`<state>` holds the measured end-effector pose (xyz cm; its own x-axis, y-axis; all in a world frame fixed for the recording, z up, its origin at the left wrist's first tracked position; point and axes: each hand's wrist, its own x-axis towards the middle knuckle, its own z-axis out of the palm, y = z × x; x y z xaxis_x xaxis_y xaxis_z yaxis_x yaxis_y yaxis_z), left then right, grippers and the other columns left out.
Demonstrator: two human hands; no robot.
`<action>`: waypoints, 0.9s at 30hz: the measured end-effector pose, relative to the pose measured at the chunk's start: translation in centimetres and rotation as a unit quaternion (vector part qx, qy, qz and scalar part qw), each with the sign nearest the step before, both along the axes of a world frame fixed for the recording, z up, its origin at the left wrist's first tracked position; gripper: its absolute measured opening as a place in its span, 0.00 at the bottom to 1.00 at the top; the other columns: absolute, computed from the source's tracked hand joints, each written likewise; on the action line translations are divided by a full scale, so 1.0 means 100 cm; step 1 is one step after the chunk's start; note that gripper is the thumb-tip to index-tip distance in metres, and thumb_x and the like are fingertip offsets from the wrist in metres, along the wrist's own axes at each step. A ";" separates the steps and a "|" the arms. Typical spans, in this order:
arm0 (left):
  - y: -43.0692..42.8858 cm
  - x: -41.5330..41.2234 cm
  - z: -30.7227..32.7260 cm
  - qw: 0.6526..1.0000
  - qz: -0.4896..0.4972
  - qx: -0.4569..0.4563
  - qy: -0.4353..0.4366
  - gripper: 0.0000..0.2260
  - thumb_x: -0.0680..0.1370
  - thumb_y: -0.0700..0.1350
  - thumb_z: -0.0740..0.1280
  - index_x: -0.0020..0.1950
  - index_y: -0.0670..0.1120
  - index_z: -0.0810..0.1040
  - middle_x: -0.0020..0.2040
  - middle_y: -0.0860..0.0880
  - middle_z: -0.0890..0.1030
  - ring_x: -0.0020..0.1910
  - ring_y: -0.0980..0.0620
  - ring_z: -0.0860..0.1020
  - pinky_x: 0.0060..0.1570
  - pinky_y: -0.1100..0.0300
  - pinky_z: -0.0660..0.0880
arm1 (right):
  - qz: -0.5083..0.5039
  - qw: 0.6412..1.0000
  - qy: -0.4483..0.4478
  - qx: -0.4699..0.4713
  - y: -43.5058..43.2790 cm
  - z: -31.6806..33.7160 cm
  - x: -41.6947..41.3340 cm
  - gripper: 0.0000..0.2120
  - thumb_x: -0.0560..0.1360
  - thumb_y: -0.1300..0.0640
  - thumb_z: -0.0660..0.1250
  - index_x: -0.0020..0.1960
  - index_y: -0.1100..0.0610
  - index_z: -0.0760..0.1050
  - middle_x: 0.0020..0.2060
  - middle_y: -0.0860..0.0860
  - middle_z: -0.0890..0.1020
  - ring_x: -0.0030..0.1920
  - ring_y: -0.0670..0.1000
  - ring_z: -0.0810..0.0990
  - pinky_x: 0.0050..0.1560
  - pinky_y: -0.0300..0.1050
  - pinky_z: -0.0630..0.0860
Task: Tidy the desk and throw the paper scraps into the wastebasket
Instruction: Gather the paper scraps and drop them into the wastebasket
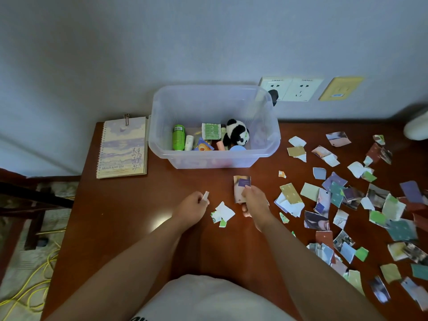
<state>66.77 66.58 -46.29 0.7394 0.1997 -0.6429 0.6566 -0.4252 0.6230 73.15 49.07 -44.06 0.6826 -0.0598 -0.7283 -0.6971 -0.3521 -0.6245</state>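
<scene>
— While most paper scraps (335, 198) lie loose across the right half of the desk (129, 205), a few sit in a small pile (223, 213) at centre frame, between the hands, yeah?

— Yep. The right hand (256, 205) grips a stack of scraps (240, 187), fingers curled round it; the left hand (193, 208) pinches one white scrap (205, 195) in curled fingers. Upper centre there's a clear bin (208, 155) with a panda toy (237, 135) inside, notebook (124, 147) just left of it.

Both bare forearms extended forward, side by side. The left hand (193, 206) pinched a small white scrap (205, 195) between thumb and fingertips, while the right hand (256, 205), knuckles up, gripped a stack of scraps (242, 185).
</scene>
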 end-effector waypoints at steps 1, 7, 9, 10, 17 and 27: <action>-0.003 0.000 0.001 0.998 0.048 -0.038 0.002 0.07 0.75 0.50 0.61 0.39 0.49 0.73 0.34 0.51 0.74 0.33 0.48 0.72 0.40 0.52 0.69 | -0.035 0.999 0.015 0.017 -0.001 0.004 -0.001 0.11 0.81 0.55 0.55 0.55 0.59 0.73 0.35 0.54 0.75 0.31 0.49 0.70 0.31 0.41 0.68; -0.022 0.000 0.010 0.988 0.100 -0.114 0.021 0.10 0.79 0.43 0.57 0.38 0.46 0.69 0.32 0.49 0.69 0.29 0.53 0.67 0.30 0.61 0.64 | -0.125 0.988 0.062 0.067 -0.012 0.014 -0.011 0.09 0.79 0.58 0.57 0.55 0.59 0.73 0.37 0.53 0.75 0.34 0.50 0.75 0.34 0.43 0.72; -0.028 -0.003 0.008 0.996 0.067 -0.059 0.013 0.13 0.79 0.49 0.58 0.35 0.48 0.67 0.33 0.51 0.68 0.32 0.52 0.67 0.37 0.57 0.64 | -0.169 0.979 0.098 0.065 -0.014 0.017 -0.016 0.09 0.79 0.59 0.57 0.55 0.59 0.72 0.39 0.54 0.76 0.39 0.52 0.76 0.39 0.45 0.73; -0.030 -0.006 0.008 0.999 0.044 -0.025 0.013 0.14 0.78 0.53 0.59 0.35 0.48 0.66 0.33 0.52 0.70 0.33 0.51 0.69 0.38 0.56 0.65 | -0.180 0.975 0.107 0.068 -0.016 0.018 -0.018 0.08 0.79 0.58 0.58 0.55 0.59 0.72 0.39 0.54 0.76 0.41 0.53 0.76 0.42 0.46 0.73; -0.041 -0.017 0.009 0.975 -0.141 0.171 -0.009 0.26 0.67 0.62 0.71 0.57 0.53 0.65 0.47 0.56 0.79 0.46 0.51 0.79 0.46 0.57 0.74 | -0.142 0.986 0.070 0.057 -0.022 0.015 -0.030 0.20 0.78 0.42 0.60 0.35 0.56 0.73 0.28 0.51 0.72 0.27 0.46 0.69 0.28 0.40 0.63; -0.038 -0.020 -0.005 0.965 -0.164 0.198 -0.052 0.14 0.72 0.54 0.69 0.56 0.51 0.78 0.53 0.54 0.78 0.52 0.52 0.76 0.44 0.59 0.70 | -0.050 0.998 -0.025 0.007 -0.018 0.007 -0.033 0.07 0.71 0.53 0.75 0.44 0.53 0.79 0.43 0.49 0.80 0.41 0.46 0.78 0.36 0.37 0.74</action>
